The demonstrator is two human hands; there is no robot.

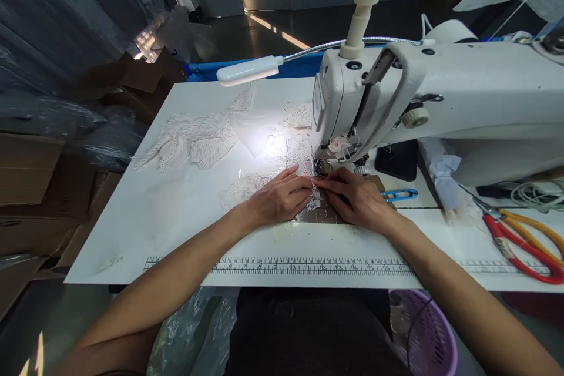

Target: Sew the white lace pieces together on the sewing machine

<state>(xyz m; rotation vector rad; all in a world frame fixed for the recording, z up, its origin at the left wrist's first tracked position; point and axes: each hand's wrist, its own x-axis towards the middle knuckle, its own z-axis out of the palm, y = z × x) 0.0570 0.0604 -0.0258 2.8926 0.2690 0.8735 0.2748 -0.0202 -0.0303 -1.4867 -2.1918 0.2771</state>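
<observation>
White lace fabric [247,187] lies on the sewing table and runs under my left hand [286,195] to the needle area of a white sewing machine [370,94]. My left hand rests on the lace, its fingertips pinching the edge just in front of the presser foot [316,168]. From the other side, my right hand [355,195] has its thumb and forefinger closed on the same lace edge, almost touching the left fingertips. Below both hands is the metal needle plate [324,215]. More lace pieces [198,138] spread out behind and to the left.
A lit lamp [249,70] on a bendy neck hangs over the lace. Blue thread snips [399,194], a black phone-like slab [397,160] and red-and-orange-handled scissors [520,241] lie to the right. A printed ruler [308,266] follows the front edge. Cardboard boxes [30,182] stand left.
</observation>
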